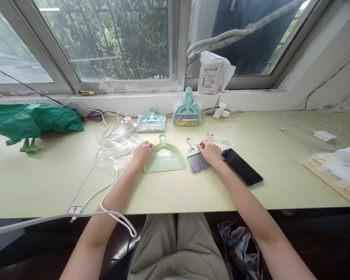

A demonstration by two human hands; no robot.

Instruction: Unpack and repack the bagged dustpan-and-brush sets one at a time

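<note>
A pale green mini dustpan (164, 157) lies flat on the desk in front of me. My left hand (142, 153) rests at its left edge, fingers curled against it. To the right lies a small brush (196, 157) with a green handle and grey bristles. My right hand (210, 151) lies over the brush's right side, fingers closed on it. A printed paper label (219, 139) sits just behind that hand. Two packaged dustpan sets lie farther back, a flat one (151, 122) and one standing (187, 109) against the sill.
A black phone (242, 166) lies right of the brush. Clear plastic wrapping (116, 148) and white cables (106, 134) lie to the left, with a green bag (32, 120) far left. A brown envelope with white packaging (336, 171) sits at the right edge. A white bag (214, 72) stands on the sill.
</note>
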